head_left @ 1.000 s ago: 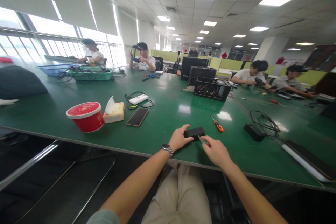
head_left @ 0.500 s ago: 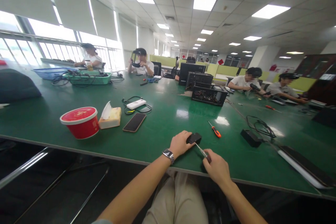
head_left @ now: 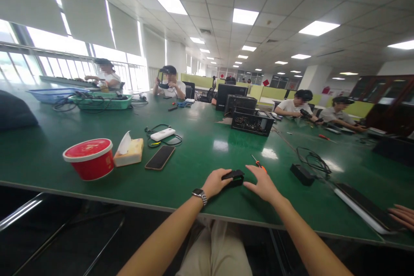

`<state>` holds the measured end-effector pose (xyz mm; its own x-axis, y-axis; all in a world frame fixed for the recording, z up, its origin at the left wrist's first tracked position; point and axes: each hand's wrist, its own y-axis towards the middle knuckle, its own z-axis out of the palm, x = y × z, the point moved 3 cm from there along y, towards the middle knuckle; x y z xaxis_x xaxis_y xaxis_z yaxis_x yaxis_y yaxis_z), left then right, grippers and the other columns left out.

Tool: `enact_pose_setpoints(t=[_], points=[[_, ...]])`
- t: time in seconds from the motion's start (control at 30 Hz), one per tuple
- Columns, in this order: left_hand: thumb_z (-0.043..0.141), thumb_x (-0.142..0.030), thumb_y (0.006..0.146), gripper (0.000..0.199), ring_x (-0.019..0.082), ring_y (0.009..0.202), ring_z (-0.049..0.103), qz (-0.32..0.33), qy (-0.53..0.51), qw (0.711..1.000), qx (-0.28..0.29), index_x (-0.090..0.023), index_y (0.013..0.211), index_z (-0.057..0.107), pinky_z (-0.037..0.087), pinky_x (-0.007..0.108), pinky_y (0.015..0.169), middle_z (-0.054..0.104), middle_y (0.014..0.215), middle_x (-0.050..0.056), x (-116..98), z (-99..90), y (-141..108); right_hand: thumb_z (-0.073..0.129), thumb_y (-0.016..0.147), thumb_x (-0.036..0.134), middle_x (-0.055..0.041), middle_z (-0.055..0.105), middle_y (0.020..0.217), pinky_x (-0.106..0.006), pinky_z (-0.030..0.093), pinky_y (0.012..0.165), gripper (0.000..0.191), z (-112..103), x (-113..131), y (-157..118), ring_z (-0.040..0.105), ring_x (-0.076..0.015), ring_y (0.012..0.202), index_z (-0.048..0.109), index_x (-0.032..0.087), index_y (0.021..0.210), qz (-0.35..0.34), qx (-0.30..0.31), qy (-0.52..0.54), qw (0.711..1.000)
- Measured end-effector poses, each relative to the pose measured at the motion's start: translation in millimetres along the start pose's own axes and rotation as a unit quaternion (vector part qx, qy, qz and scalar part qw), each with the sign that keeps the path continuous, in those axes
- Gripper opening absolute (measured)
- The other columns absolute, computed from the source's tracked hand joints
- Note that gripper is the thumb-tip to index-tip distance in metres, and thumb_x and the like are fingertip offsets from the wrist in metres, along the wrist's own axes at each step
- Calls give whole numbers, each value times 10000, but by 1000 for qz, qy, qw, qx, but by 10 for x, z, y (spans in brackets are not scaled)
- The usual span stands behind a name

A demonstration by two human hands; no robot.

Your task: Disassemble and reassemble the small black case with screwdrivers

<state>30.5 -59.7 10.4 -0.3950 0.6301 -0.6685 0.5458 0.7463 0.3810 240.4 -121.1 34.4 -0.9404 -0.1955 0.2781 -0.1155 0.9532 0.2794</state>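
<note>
My left hand (head_left: 216, 182), with a metal-banded watch at its wrist, grips a small black plastic case (head_left: 235, 177) near the table's front edge. A dark gap shows at the case's right end. Just right of the case is my right hand (head_left: 261, 186), open, thumb and fingers apart, with nothing visible between them. Beyond its fingers lies an orange-handled screwdriver (head_left: 259, 163), its handle partly hidden by the hand. The screwdriver held earlier is out of sight.
On the green table (head_left: 194, 189) are a red tub (head_left: 92, 168), a tissue pack (head_left: 131, 153), a phone (head_left: 160, 158) and a white device with cables (head_left: 162, 133). A black adapter (head_left: 302, 174) lies right. Computer parts (head_left: 252, 121) stand farther back. Another person's hand (head_left: 403, 215) appears at the right edge.
My right hand has let go of the screwdriver it held against the case and has opened, moving up beside it. The case has turned in my left hand. Another person's hand has appeared at right.
</note>
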Motion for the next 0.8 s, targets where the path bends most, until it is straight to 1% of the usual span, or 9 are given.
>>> enact_pose_setpoints(t=[0.1,0.17,0.23,0.3,0.4,0.5,0.63,0.73,0.8], points=[[659,-289,829,345,205,988,657,16,-29,999,22,-176,1154,681,483,286,917,718,1096,64,19,-47,2,743,663,445,-95,607,1313,-399,419,987,690,-14,172,307,535,-280,1205,587,231,1300,-56,75,25,995],[667,-293,818,323,202,974,665,17,-45,998,29,-177,1119,692,497,284,898,726,1076,55,34,-78,-2,792,591,433,-49,705,1131,-337,473,870,596,-1,247,438,631,-254,1034,685,261,1153,-65,123,31,990],[682,-301,801,334,208,970,669,10,-54,998,29,-172,1109,687,507,292,885,727,1068,56,60,-109,-6,807,563,414,-6,737,948,-284,480,759,468,24,294,520,664,-216,872,736,273,1004,-61,153,29,986],[709,-306,771,381,213,971,670,-1,-59,998,27,-159,1121,674,516,296,879,721,1078,67,94,-139,-12,810,553,411,5,731,856,-261,462,699,399,47,323,564,658,-200,796,749,270,921,-52,164,25,985],[736,-318,741,475,205,987,669,-15,-58,998,25,-153,1176,638,524,276,880,707,1116,77,155,-201,-46,816,536,443,-7,725,831,-262,446,675,395,60,335,566,649,-208,786,753,266,884,-34,154,23,987],[656,-374,816,475,212,1018,660,-34,-34,999,11,-157,1235,598,529,295,888,686,1154,100,234,-324,-153,796,561,467,-22,729,829,-268,450,687,381,12,258,488,648,-214,798,757,245,868,-11,132,35,991],[575,-429,861,479,275,1167,574,-54,34,998,-6,-147,1248,593,435,410,1026,632,1248,141,339,-532,-411,670,712,488,-41,741,870,-270,474,720,367,-217,-125,240,656,-208,823,759,194,913,44,87,68,993],[608,-447,825,488,296,1226,518,-50,83,995,8,-170,1226,615,361,441,1086,611,1283,130,366,-591,-578,552,794,521,-73,749,884,-282,494,669,482,-508,-627,-74,665,-210,758,744,147,1031,125,41,72,989],[646,-483,786,521,310,1277,466,-42,106,993,20,-195,1220,625,304,451,1121,573,1337,117,353,-569,-632,539,791,532,-94,748,800,-296,498,619,523,-723,-987,-344,656,-212,655,751,115,1025,191,8,54,980]])
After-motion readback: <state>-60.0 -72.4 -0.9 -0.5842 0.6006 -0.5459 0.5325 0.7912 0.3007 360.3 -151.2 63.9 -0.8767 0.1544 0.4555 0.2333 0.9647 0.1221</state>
